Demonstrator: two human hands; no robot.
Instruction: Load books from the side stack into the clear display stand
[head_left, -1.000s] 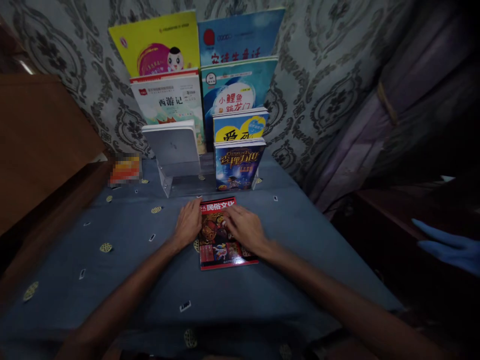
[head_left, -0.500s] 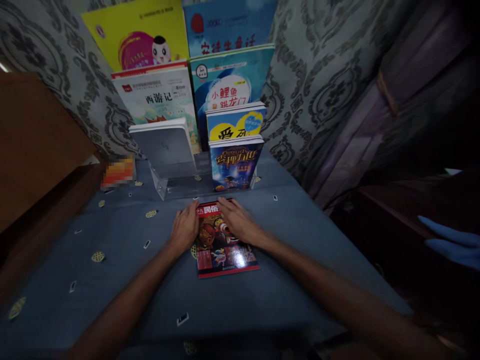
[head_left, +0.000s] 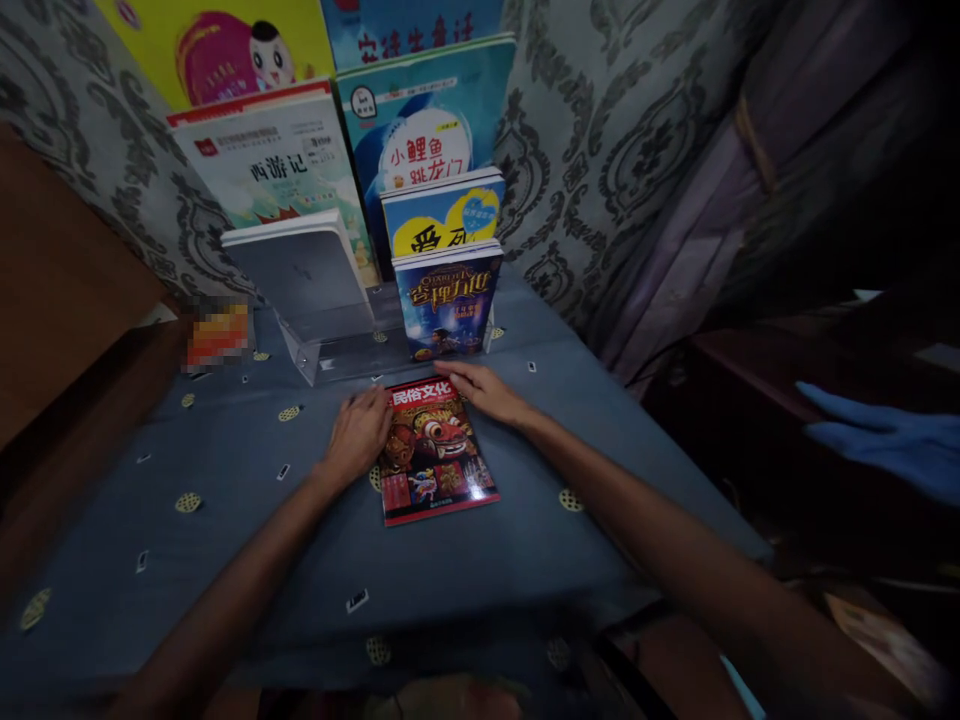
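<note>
A red book (head_left: 437,440) with a mask pictured on its cover lies flat on the blue tablecloth. My left hand (head_left: 361,430) rests along its left edge, fingers lying low with the tips at the cover. At the upper right corner is my right hand (head_left: 484,390), its fingers stretched out over the book's top edge. Neither hand grips the book. Just behind it stands a clear stand (head_left: 337,355) bearing a dark blue book (head_left: 450,305) and a grey-covered book (head_left: 304,275).
Taller books rise behind, among them a white one (head_left: 262,165), a teal one (head_left: 442,95) and a yellow one (head_left: 150,50). A blurred orange item (head_left: 217,335) lies at the back left. Beyond the table's right side are a blue glove-like thing (head_left: 885,445) and a purple curtain (head_left: 690,230).
My right hand has slid off the book's cover to its upper right corner, uncovering the title and mask. My left hand stays at the left edge. The whole view has shifted slightly.
</note>
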